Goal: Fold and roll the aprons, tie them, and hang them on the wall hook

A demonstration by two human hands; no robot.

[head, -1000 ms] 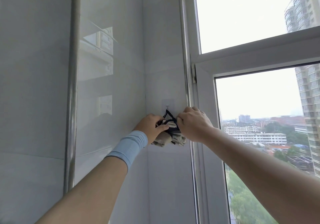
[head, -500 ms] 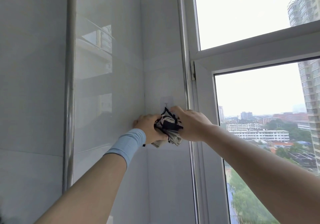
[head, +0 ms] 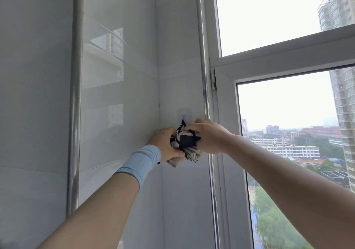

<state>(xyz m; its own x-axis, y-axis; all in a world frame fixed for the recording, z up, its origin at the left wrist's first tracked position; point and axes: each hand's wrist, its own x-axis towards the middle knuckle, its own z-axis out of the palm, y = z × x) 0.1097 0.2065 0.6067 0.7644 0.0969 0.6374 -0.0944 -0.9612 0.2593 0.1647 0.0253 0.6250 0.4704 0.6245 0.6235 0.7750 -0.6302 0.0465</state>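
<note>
Hanging this one probably comes down to the loop: the dark strap (head: 181, 124) needs to sit fully over the prong of the wall hook (head: 183, 114) before either hand eases off, with the weight let down slowly so the hook isn't yanked loose. The rolled apron (head: 187, 146) sits just under the hook, at its 6 o'clock. The left hand (head: 166, 145) is curled round the roll from 9 o'clock, and the right hand (head: 210, 137) grips it from 3 o'clock. Can't tell if the loop's seated.

Rolled, dark-tied apron (head: 189, 148) hangs below clear wall hook (head: 183, 114).
</note>
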